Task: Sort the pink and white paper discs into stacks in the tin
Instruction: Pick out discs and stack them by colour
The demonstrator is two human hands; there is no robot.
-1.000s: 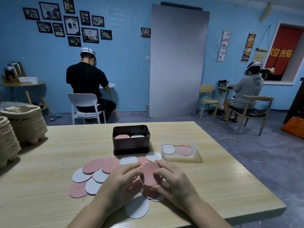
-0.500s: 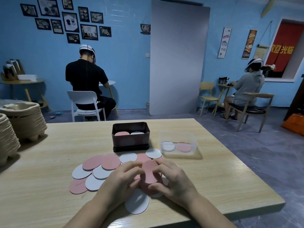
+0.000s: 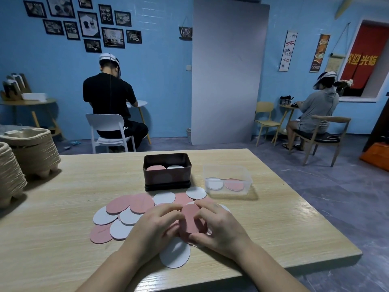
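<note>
White disc (image 3: 175, 255) nearest, flat near table (image 3: 273, 218) front edge, partly under hands. Left hand (image 3: 155, 226) and right hand (image 3: 219, 230) both curled on pink disc (image 3: 190, 220), held tilted up between them; right thumb at lower edge, fingers on top. Loose discs (image 3: 126, 216), pink and white, overlapping, left of and behind hands. Tin (image 3: 167, 178) beyond, open: pink stack (image 3: 155, 167) left, white stack (image 3: 174, 167) right. Clear box (image 3: 227, 180) right of tin. Pulp trays (image 3: 35, 152) far left.

We see a table (image 3: 273, 218) of pale, matt wood grain, a dark tin (image 3: 167, 178) with a glossy metal sheen, a clear smooth plastic tub (image 3: 228, 170), matt paper discs (image 3: 141, 204) and rough pulp trays (image 3: 35, 152).
</note>
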